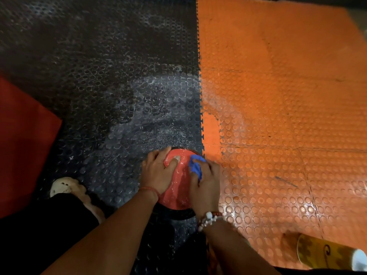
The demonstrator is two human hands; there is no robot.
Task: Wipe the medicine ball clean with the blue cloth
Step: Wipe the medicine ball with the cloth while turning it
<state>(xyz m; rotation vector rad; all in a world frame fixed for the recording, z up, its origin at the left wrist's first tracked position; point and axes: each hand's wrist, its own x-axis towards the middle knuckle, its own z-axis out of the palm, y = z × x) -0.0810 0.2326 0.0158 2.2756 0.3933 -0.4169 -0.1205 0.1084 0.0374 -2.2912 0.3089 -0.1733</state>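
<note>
The red-and-black medicine ball rests on the floor at the seam between the black and orange mats. Its red top looks wet and shiny. My left hand lies flat on the ball's left side, thumb stretched across the top. My right hand presses the bunched blue cloth against the ball's upper right side. Only part of the cloth shows, poking out past my fingers. The ball's lower black part is largely covered by my wrists.
Studded black mat lies to the left, studded orange mat to the right, both with wet patches. A red pad sits at far left. My shoe is left of the ball. A yellow patterned cylinder lies at bottom right.
</note>
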